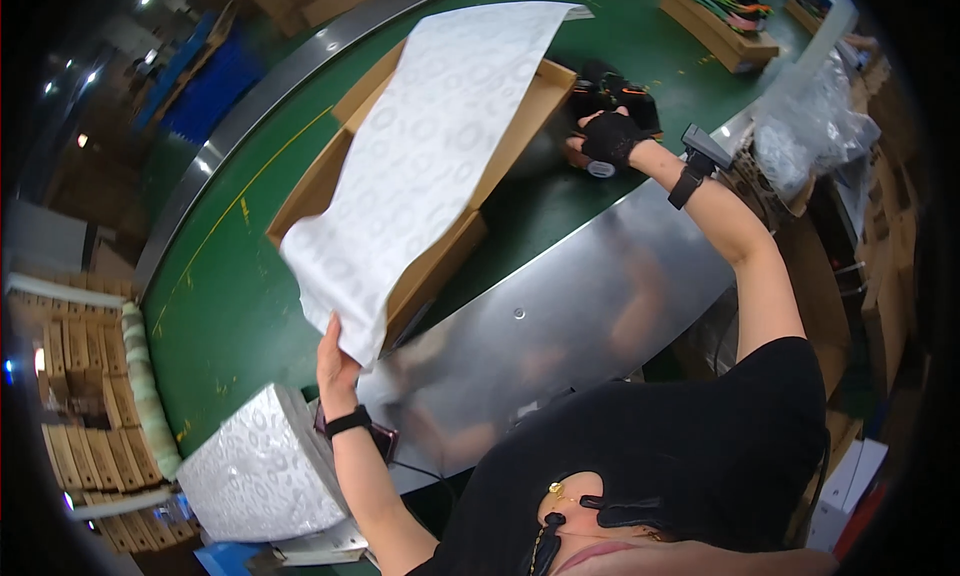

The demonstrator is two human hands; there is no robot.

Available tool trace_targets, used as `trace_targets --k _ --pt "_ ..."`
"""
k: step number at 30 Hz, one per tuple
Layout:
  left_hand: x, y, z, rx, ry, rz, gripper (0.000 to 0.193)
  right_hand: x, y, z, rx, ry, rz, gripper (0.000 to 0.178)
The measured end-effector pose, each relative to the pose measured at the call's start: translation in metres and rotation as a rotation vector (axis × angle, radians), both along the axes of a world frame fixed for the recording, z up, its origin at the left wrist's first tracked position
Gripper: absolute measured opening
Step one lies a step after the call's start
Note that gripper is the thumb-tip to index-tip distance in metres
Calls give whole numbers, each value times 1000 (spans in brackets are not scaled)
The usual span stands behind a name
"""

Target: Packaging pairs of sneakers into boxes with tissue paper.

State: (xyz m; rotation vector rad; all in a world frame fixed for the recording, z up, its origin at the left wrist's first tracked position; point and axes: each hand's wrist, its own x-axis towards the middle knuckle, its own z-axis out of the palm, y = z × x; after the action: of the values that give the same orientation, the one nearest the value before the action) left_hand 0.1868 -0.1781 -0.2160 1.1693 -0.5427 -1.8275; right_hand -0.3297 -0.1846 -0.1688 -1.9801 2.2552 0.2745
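Note:
A long sheet of white patterned wrapping paper (430,136) stretches over an open cardboard box (520,126) and hides most of its inside. Its near end is pinched between the thumb and fingers of my left hand (338,361), and that end bends down over the box's near edge. At the box's far right, my right hand (612,136), in a black fingerless glove, has its fingers curled on a black item with orange trim (630,101). The glove covers part of that item, so its kind is unclear. A small round pale piece (600,169) shows below the hand.
The box lies on a green surface (220,316) with a metal panel (560,296) along its near side. A stack of similar paper (262,466) sits at lower left. A tray of colourful items (725,26) and clear plastic bags (810,126) are at right.

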Motion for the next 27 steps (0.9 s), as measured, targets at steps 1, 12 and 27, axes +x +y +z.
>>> trace_targets --k 1,12,27 --pt "-2 -1 -4 -51 -27 7 43 6 -3 5 -30 -3 -22 44" --pt "-21 5 13 -196 -234 135 40 -76 76 68 -160 -1210 -93 31" --pt "69 -12 50 -500 -869 58 34 121 -3 146 -94 -1258 347 20"
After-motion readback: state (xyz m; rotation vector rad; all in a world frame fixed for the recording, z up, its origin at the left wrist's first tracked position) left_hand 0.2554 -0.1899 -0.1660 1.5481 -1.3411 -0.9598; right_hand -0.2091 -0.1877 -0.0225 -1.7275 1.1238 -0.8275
